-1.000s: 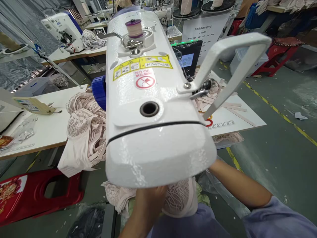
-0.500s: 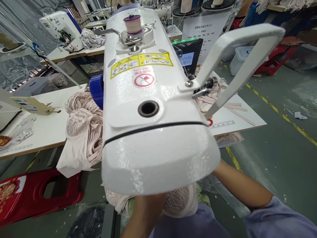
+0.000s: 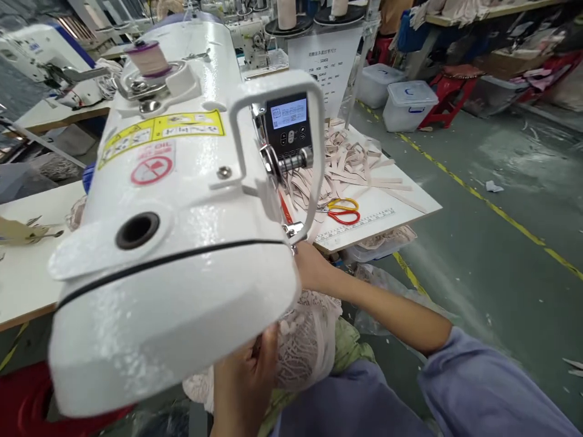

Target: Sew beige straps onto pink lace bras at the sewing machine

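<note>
A white sewing machine [image 3: 182, 315] fills the left and middle of the view, its head covering part of both hands. Below its front edge my left hand [image 3: 248, 370] is closed, thumb and fingers pressed together at the edge of a beige lace bra [image 3: 303, 346]. The bra's patterned cup hangs over my lap, above a green cloth [image 3: 353, 349]. My right hand [image 3: 312, 267] reaches in by the machine's right side, under the white guard handle [image 3: 316, 152]. Its fingers are hidden behind the machine head, so what they touch does not show.
On the table to the right lie scissors [image 3: 344, 212] with red and yellow handles, a clear ruler [image 3: 359, 227] and a heap of beige straps [image 3: 341, 161]. A control screen [image 3: 288, 124] stands behind the handle. A red stool [image 3: 444, 94] and lidded plastic bins [image 3: 407, 106] are farther back.
The view has swung right, bringing the scissors and screen into sight. My right hand now shows beside the machine's head, and my left thumb has come out from under it.
</note>
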`<state>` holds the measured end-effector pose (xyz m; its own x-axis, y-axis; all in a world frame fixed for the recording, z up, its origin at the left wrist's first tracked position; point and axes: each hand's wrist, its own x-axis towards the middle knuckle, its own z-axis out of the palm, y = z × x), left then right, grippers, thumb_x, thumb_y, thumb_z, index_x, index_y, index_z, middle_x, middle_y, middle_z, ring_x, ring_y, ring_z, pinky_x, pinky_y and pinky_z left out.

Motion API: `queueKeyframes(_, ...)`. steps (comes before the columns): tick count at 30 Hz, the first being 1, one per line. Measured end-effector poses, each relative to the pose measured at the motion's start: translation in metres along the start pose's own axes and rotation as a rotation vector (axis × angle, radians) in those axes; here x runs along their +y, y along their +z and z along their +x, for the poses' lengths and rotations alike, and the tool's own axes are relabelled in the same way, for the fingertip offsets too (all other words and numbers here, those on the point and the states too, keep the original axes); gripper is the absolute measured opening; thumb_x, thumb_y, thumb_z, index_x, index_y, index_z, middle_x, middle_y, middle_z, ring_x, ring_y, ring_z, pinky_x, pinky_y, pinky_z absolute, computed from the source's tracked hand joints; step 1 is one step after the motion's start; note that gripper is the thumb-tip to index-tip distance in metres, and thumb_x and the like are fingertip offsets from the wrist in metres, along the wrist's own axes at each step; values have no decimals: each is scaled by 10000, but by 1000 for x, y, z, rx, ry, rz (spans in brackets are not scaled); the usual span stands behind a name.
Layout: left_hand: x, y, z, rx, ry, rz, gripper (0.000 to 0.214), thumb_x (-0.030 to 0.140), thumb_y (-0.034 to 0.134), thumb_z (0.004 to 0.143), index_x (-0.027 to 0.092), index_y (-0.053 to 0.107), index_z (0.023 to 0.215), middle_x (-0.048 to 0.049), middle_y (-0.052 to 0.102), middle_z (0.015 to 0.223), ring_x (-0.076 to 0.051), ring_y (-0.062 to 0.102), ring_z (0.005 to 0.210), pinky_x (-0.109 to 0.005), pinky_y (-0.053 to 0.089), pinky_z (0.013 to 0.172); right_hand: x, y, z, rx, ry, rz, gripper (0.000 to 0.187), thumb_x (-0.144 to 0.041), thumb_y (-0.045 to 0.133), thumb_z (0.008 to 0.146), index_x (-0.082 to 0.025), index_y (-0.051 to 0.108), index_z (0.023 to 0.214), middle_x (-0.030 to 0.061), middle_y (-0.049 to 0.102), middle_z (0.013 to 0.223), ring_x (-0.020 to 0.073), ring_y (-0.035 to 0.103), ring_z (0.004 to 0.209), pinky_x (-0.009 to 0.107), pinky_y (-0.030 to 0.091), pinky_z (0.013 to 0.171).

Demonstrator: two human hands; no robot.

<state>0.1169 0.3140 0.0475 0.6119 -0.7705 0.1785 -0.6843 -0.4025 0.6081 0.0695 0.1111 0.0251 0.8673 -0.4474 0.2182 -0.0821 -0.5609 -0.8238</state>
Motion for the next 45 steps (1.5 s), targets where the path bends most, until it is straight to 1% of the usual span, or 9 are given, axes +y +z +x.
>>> queueKeyframes(9,6,-2,-5,89,-31,1,306,383,505,933,231,769,907,-28,782,858,-194,734,767,-240,571,728,-5,6,1,35,-30,-25,91,-143,682,821,-180,679,903,52,601,972,206,598,856,294,477,737)
queueKeyframes(20,0,-1,-5,31,76,14,269,345,511,941,232,755,961,-33,785,923,-190,747,823,-212,579,657,2,8,-2,129,-71,-40,90,-100,649,800,-178,606,804,29,562,909,171,556,770,275,456,693)
queueKeyframes(23,2,0,-8,29,40,-8,287,372,511,945,222,748,1009,-44,783,918,-183,738,744,-223,574,617,1,8,-3,152,-76,5,130,-90,638,788,-188,554,769,16,548,875,171,545,780,279,461,706)
queueKeyframes(27,3,1,-14,28,-99,-64,332,415,498,958,212,705,1117,-32,758,798,-163,691,617,-217,528,518,-1,5,-4,149,-105,71,191,-80,607,777,-188,476,691,21,541,872,165,547,797,271,443,703)
queueKeyframes(31,-6,2,-14,84,-64,25,308,402,490,973,203,659,1138,-61,737,875,-188,697,729,-233,522,562,1,2,-5,132,-132,97,152,-85,574,773,-185,485,701,32,574,908,169,559,833,274,448,742)
queueKeyframes(34,-4,7,-9,235,197,216,294,396,492,975,173,633,1103,-120,693,959,-236,665,857,-312,522,701,3,2,-6,124,-134,95,77,-114,557,786,-181,547,748,47,609,973,162,563,789,283,464,728)
queueKeyframes(37,10,19,-8,346,414,376,291,340,480,981,131,603,1141,-171,635,1065,-274,595,998,-389,448,880,7,3,-8,109,-131,131,38,-158,567,799,-184,580,774,61,620,1029,162,571,758,298,483,708)
queueKeyframes(41,26,35,-15,243,388,454,396,328,471,982,71,550,1272,-216,581,1204,-324,519,1142,-428,339,994,9,6,-12,145,-112,170,88,-178,575,803,-205,554,721,48,613,970,191,589,835,320,499,741)
queueKeyframes(45,22,40,-20,192,343,463,417,316,525,954,110,538,1316,-203,548,1265,-340,480,1186,-436,316,1010,10,8,-12,136,-79,109,107,-159,562,823,-220,547,737,41,577,896,194,576,780,313,503,666)
